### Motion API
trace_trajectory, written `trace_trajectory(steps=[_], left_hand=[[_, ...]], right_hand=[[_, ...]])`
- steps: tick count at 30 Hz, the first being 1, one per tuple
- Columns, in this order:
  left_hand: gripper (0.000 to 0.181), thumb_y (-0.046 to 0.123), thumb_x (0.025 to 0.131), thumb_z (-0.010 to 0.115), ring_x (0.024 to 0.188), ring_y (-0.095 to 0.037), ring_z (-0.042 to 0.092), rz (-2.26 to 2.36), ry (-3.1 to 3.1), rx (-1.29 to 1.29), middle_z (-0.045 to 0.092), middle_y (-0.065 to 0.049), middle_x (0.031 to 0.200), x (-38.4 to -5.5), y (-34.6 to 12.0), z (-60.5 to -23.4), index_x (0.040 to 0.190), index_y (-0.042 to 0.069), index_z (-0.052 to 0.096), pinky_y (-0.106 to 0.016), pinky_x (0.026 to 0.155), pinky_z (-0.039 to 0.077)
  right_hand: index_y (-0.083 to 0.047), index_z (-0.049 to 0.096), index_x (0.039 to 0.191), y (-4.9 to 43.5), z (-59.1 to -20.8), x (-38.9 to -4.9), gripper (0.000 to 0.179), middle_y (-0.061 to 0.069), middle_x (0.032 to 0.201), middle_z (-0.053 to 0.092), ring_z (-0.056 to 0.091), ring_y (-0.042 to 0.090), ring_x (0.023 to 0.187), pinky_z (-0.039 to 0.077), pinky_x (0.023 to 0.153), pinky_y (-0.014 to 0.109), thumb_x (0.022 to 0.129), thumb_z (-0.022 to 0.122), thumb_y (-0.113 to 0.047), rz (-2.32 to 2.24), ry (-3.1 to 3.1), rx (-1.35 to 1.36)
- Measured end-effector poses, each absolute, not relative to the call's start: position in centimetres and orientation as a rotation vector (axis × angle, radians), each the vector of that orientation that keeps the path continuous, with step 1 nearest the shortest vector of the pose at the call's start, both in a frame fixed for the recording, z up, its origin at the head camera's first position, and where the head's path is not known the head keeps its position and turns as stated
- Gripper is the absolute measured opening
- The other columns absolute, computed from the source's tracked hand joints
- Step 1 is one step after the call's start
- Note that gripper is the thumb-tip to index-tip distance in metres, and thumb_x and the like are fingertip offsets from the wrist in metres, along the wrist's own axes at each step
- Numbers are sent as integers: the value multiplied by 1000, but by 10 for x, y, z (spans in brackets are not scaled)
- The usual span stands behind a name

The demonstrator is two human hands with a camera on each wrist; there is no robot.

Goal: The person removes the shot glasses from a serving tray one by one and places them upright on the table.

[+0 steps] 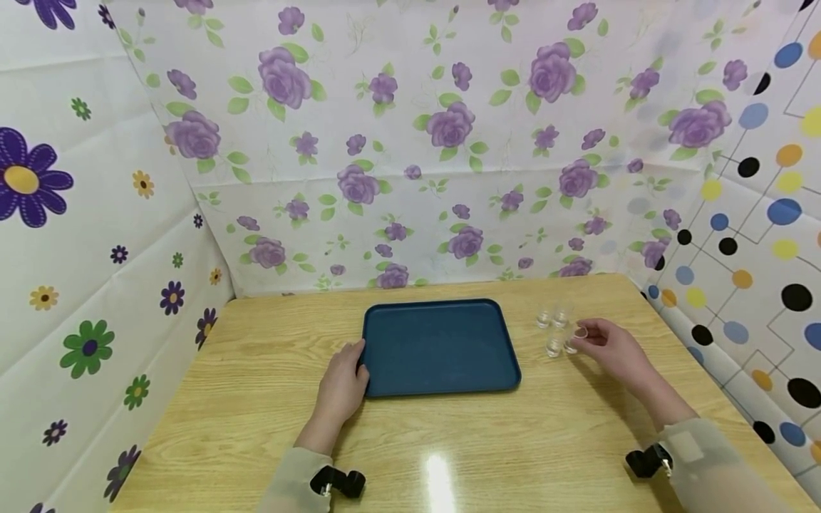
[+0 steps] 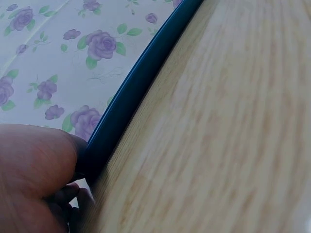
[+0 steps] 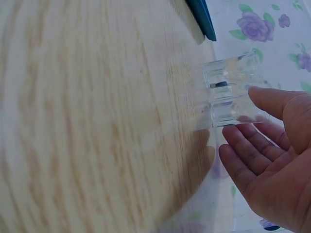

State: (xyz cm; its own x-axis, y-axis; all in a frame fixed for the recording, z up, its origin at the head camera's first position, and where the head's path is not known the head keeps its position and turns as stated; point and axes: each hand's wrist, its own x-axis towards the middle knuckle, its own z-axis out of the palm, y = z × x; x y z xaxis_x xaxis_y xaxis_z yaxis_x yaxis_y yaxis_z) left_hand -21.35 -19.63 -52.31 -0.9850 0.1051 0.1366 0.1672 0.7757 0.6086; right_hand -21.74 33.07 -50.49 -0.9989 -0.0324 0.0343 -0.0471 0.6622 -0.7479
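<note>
A dark blue rectangular tray (image 1: 442,349) lies on the wooden table. At its left side my left hand (image 1: 343,381) grips the rim; the left wrist view shows the thumb (image 2: 43,155) at the tray's edge (image 2: 129,92) and curled fingers partly hidden below. To the right of the tray, several small clear shot glasses stand upright in a tight cluster. My right hand (image 1: 609,349) holds the nearest right shot glass (image 1: 571,347) between thumb and fingers. In the right wrist view that glass (image 3: 226,112) sits beside another glass (image 3: 231,70).
The light wooden table (image 1: 410,434) extends around the tray. A rose-patterned cloth (image 1: 410,142) hangs behind it, with a flowered cloth (image 1: 115,235) on the left and a dotted cloth (image 1: 757,242) on the right.
</note>
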Motion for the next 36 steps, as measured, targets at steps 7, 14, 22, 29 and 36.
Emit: trace_trajectory(steps=[7,14,22,29,36], left_hand=[[53,1,110,58,156,-52,38,-961,-2898,-210,47,-32,164,-211,-198,-522,162,-4,50,-68,125,37],[54,2,110,60,155,-52,40,-870,-2947,-192,46,-32,165,-211,-197,-517,163,-3,50,-68,123,40],[52,0,108,63,152,-53,45,-764,-2940,-197,52,-32,161,-212,-196,-515,159,-3,55,-67,120,44],[49,-3,107,65,150,-49,49,-707,-2911,-240,57,-31,156,-208,-195,-515,155,-6,58,-63,123,43],[49,-2,106,65,149,-47,51,-653,-2901,-295,60,-29,154,-206,-194,-511,154,-8,59,-58,128,38]], right_hand=[[7,31,170,325,-499,-211,90,34,163,48,51,54,145,49,116,64,109,73,-44,1295,-2857,115],[-5,12,178,313,-487,-206,102,27,177,29,24,63,157,31,119,81,108,69,-54,1259,-2861,159],[-10,15,179,287,-478,-202,95,29,177,25,30,59,157,35,116,81,111,61,-57,1027,-2841,297],[-7,25,176,254,-476,-201,90,27,177,28,28,53,160,32,122,76,110,67,-51,778,-2792,455],[-4,29,175,220,-473,-206,90,24,176,32,24,44,165,17,134,64,108,71,-48,574,-2765,586]])
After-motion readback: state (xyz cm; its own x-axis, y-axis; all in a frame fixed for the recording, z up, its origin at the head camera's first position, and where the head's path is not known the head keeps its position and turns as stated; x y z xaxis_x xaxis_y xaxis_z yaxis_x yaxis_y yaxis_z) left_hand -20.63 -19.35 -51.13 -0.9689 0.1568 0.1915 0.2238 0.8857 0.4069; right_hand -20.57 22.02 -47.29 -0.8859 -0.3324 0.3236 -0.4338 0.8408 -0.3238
